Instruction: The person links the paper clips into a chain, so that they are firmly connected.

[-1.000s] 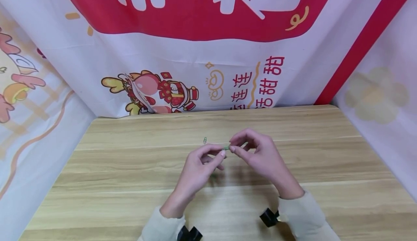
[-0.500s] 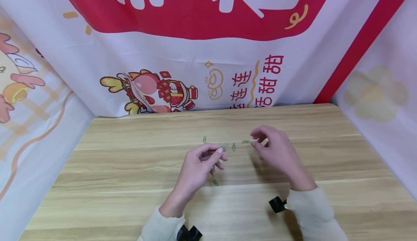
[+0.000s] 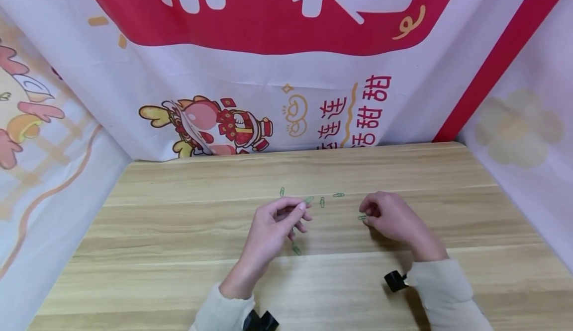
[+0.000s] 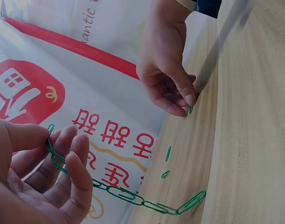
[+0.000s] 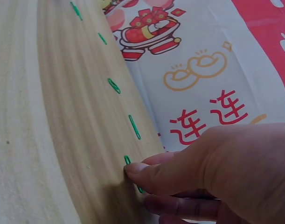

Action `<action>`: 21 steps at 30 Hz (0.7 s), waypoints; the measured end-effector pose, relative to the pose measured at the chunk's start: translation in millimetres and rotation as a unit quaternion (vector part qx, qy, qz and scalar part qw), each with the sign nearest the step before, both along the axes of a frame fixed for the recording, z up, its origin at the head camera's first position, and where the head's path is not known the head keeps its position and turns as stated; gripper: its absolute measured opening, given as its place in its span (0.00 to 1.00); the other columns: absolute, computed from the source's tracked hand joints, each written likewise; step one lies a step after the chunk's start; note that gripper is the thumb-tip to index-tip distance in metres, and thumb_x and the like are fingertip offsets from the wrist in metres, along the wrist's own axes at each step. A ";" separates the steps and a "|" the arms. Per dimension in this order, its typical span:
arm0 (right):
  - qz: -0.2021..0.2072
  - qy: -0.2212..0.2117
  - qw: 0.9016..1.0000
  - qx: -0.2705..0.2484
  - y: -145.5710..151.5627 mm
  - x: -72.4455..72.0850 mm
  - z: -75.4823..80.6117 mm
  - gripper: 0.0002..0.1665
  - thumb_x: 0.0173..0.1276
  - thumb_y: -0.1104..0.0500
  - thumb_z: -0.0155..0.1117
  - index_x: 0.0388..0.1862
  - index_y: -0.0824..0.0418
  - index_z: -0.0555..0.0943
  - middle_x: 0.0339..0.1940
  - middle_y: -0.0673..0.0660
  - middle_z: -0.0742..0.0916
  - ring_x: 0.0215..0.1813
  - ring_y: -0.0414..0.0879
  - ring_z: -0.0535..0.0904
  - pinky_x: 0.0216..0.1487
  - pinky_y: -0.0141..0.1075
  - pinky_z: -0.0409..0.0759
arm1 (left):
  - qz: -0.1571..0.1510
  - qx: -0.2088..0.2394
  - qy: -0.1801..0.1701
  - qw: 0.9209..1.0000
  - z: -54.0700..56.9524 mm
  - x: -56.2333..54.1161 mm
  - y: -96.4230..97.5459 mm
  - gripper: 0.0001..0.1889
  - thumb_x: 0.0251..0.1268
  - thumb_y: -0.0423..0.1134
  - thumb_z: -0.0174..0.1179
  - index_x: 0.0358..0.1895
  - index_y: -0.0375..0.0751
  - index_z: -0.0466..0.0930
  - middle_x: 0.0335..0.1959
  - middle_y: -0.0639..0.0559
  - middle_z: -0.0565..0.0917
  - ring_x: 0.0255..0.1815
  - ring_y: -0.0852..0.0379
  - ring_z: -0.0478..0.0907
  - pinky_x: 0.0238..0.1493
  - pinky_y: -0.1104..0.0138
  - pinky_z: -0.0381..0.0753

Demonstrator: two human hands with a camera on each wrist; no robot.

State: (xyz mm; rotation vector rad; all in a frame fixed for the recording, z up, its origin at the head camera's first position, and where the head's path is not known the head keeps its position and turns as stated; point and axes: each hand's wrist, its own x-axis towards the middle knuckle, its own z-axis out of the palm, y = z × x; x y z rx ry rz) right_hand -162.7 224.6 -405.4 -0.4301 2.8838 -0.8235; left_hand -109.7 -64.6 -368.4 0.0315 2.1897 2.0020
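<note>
My left hand (image 3: 270,226) pinches the top end of a chain of linked green paper clips (image 4: 121,192) between thumb and index finger. The chain runs down past the other fingers, and its lower end (image 3: 296,248) reaches the tabletop. Over to the right, my right hand (image 3: 394,221) is low at the wood, its thumb and fingertip pinching a loose green paper clip (image 5: 127,160). The thumb covers the middle of that clip, so whether it still touches the table cannot be told.
Loose green paper clips lie farther back on the wooden tabletop (image 3: 179,231): one sideways (image 3: 338,195), one lengthwise (image 3: 322,202), another (image 3: 282,192) beyond the left hand. A printed cloth (image 3: 268,82) hangs along the back edge, with more cloth at both sides.
My right hand has come away from the left hand's fingertips, moving right and then down to a loose paper clip. The left hand stays nearly in place with the chain.
</note>
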 end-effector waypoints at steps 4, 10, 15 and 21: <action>0.001 0.006 1.000 0.001 -2.5 -0.6 -2.9 0.06 0.67 0.67 0.76 0.38 0.58 0.87 0.33 0.50 0.87 0.38 0.43 0.80 0.45 0.41 0.80 | 0.003 0.000 -0.002 1.000 -0.6 0.6 -0.6 0.12 0.79 0.43 0.65 0.57 0.42 0.89 0.43 0.45 0.92 0.34 0.56 0.87 0.35 0.67 0.85; -0.009 -0.020 1.000 0.001 -4.7 0.5 -3.4 0.05 0.68 0.67 0.73 0.36 0.58 0.87 0.32 0.51 0.86 0.37 0.44 0.79 0.42 0.39 0.79 | -0.002 0.001 -0.002 1.000 -0.8 1.7 -1.8 0.12 0.79 0.42 0.65 0.57 0.42 0.89 0.43 0.45 0.91 0.34 0.55 0.87 0.35 0.67 0.84; -0.015 -0.030 0.999 0.018 -5.8 1.2 -1.2 0.05 0.68 0.66 0.73 0.36 0.57 0.86 0.33 0.52 0.86 0.38 0.46 0.79 0.43 0.40 0.78 | -0.004 0.000 -0.001 1.000 -0.2 2.4 -2.4 0.14 0.80 0.42 0.64 0.58 0.40 0.88 0.43 0.44 0.91 0.35 0.55 0.87 0.36 0.66 0.85; -0.027 -0.042 0.999 0.011 -8.5 3.4 2.0 0.04 0.72 0.63 0.72 0.37 0.56 0.85 0.34 0.52 0.86 0.39 0.46 0.78 0.42 0.40 0.78 | -0.001 -0.004 -0.003 1.000 1.2 2.7 -2.6 0.12 0.81 0.43 0.63 0.58 0.43 0.89 0.44 0.44 0.91 0.36 0.55 0.87 0.37 0.65 0.86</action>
